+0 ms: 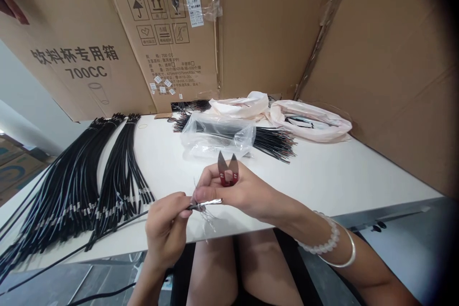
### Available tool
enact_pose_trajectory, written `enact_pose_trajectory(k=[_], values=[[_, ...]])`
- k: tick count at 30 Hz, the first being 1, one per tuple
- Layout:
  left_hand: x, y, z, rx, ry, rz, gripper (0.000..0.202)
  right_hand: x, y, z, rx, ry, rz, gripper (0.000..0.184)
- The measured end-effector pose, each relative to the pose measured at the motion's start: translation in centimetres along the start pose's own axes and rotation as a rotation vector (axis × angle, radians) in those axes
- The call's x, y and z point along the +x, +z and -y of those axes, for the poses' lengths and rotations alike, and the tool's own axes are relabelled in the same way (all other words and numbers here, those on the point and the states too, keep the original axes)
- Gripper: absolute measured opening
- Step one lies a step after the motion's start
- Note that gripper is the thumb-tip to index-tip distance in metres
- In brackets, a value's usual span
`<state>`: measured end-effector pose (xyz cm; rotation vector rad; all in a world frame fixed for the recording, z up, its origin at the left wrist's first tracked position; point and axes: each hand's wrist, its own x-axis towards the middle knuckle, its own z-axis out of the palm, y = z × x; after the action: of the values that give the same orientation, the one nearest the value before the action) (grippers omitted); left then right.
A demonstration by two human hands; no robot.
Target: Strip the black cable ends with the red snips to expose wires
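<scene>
My left hand [165, 229] pinches a black cable [124, 224] close to its stripped end, just above the table's front edge. Loose pale strands [208, 217] fan out there, and a strip of shiny foil [212, 202] sticks out to the right. With thumb and fingertips, my right hand [238, 191] grips the frayed end, touching the left fingertips. Red-handled thread snips [228, 173] are tucked in that same right hand, their blades apart and pointing away from me. The cable trails left and down off the table.
Bundles of black cables [71, 177] cover the left of the white table [304, 179]. At the back lie a clear plastic bag [218, 134], more cables [274, 142] with copper-coloured ends and an open pinkish bag [342, 129]. Tall cardboard [265, 33] walls the far side.
</scene>
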<state>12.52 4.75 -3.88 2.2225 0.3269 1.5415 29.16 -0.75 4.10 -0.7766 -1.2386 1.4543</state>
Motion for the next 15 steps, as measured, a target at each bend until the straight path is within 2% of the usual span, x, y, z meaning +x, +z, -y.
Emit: enact_pose_trajectory(k=[3,9,12,15], values=[[0.4,0.2,-0.4,-0.042,-0.03,0.048,0.027,0.2,-1.1,0.9,-0.072,0.013,0.135,0.024],[1.2,-0.1,-1.0,-0.117,-0.061,0.179,0.033,1.1,-2.7,3.0,-0.368,0.173,0.395,0.02],[1.2,-0.4,-0.7,-0.146,-0.104,0.23,0.032,1.3,-2.6,2.6,-0.337,0.106,0.38,0.023],[0.8,-0.3,-0.3,-0.153,-0.176,0.224,0.025,1.4,-2.2,2.0,-0.246,0.031,0.233,0.027]])
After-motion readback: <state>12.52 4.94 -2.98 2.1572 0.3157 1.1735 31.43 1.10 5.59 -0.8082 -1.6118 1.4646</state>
